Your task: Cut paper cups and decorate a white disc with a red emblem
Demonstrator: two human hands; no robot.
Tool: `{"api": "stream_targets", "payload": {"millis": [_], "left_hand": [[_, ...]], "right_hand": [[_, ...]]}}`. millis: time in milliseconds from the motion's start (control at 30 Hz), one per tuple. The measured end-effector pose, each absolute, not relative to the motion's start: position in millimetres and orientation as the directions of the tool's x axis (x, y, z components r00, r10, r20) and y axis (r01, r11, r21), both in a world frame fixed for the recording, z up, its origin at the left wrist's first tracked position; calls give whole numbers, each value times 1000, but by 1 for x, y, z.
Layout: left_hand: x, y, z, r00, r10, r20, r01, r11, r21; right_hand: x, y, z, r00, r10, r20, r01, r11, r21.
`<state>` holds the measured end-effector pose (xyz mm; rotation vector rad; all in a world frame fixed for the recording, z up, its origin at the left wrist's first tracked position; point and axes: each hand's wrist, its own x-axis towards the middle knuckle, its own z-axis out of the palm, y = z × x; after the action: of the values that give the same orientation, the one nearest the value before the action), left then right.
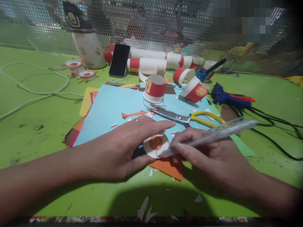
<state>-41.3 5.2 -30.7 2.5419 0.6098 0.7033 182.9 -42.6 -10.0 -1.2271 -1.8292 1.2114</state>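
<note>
A white oval paper piece [148, 149] with a red-and-gold round emblem lies under my hands on the stacked coloured paper. My left hand [120, 146] holds it from the left, thumb at its lower edge and the other fingers stretched across its upper edge. In my right hand [201, 157] is a clear pen [217, 135], gripped near its point. Its tip touches the lower edge of the oval, by a short dark line. Just beyond lie yellow-handled scissors [180, 117], blades pointing left. A cut red-and-white paper cup [155, 89] stands behind them.
Light blue paper [104, 110] tops several coloured sheets, with scraps scattered about. Farther back are a phone [119, 60], stacked paper cups [148, 64] and a white bottle [87, 47]. A blue glue gun [229, 97] with black cords lies right; a white cable [47, 94] loops left.
</note>
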Motion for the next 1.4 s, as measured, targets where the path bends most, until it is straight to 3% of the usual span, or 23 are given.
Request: {"api": "stream_targets", "payload": {"millis": [1400], "left_hand": [[-41,3,-29,784,530,322,322,-792,519]], "right_hand": [[183,-41,-8,-375,927,14,395,174,-902]]}}
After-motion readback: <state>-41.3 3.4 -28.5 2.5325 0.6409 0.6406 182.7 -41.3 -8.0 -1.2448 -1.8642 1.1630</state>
